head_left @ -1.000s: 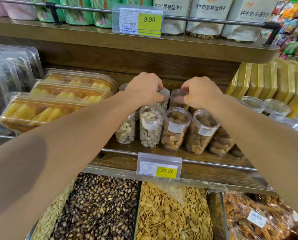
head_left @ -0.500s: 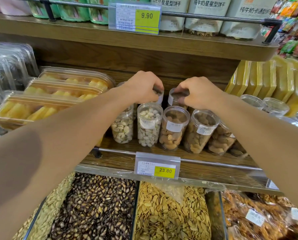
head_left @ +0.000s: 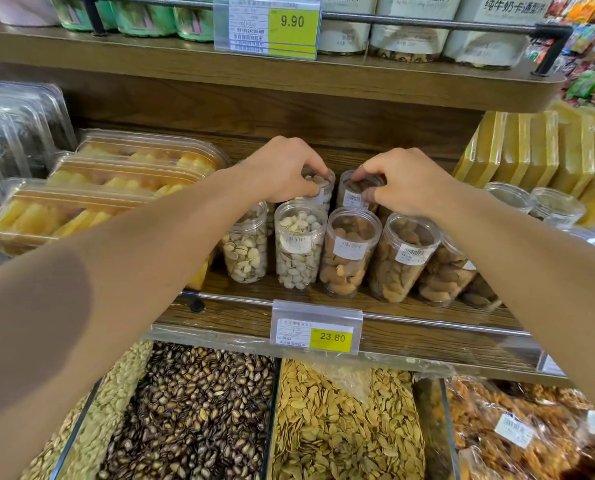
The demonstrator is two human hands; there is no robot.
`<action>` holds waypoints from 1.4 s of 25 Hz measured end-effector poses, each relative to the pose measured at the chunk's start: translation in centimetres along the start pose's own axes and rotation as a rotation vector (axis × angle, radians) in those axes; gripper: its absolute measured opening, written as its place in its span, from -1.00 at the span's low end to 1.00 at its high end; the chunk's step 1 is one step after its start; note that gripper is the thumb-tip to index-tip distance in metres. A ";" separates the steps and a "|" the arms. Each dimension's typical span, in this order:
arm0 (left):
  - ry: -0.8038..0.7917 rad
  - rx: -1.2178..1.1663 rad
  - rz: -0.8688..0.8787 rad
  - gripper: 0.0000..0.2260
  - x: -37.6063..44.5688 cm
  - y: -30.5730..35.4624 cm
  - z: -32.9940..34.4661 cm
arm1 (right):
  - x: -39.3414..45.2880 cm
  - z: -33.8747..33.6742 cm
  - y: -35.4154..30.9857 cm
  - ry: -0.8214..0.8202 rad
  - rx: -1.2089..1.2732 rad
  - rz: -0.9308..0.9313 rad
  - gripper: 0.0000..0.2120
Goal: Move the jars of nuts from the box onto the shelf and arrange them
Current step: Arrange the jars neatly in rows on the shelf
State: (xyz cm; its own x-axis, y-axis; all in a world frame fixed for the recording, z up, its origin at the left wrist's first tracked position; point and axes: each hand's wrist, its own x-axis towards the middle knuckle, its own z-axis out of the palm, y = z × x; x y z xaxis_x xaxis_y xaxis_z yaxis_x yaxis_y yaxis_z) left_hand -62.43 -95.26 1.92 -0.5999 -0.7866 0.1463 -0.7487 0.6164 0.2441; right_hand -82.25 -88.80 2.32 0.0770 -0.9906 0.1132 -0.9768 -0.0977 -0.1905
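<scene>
Both hands had eased back on the lids since a moment before, baring more of each. My left hand (head_left: 282, 168) held the pistachio jar (head_left: 318, 188) by its rim, fingers narrow; my right hand (head_left: 406, 183) gripped the brown-nut jar (head_left: 356, 192) likewise. Both jars stood just behind the front row of jars (head_left: 351, 251), near the price tag (head_left: 315, 329). Pushing down unevenly, I judged, could tip a front jar over the rail (head_left: 427, 322).
</scene>
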 end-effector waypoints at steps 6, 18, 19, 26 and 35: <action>0.004 -0.026 0.043 -0.65 -0.3 0.8 0.2 | -0.4 0.1 -0.2 0.011 -0.012 -0.004 -0.63; 0.138 0.249 -0.143 -0.62 -9.8 -2.5 -4.0 | -4.1 1.3 -7.9 0.116 0.053 -0.210 -0.66; 0.097 0.333 -0.145 -0.58 -10.3 -2.3 -3.6 | -4.4 2.0 -8.5 0.098 0.021 -0.231 -0.62; 0.052 0.442 -0.030 -0.79 -12.5 -1.2 -2.4 | -4.8 2.5 -8.4 0.053 0.043 -0.227 -0.60; 0.099 0.461 -0.032 -0.62 -12.8 -1.0 -1.1 | -4.9 3.1 -8.3 0.075 0.098 -0.217 -0.61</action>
State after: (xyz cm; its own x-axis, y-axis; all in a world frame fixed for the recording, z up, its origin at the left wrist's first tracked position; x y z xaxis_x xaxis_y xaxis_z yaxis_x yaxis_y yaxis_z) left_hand -53.74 -85.83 0.85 -0.5617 -0.7912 0.2420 -0.8268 0.5264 -0.1982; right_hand -73.92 -83.44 0.34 0.2638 -0.9359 0.2334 -0.9148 -0.3195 -0.2470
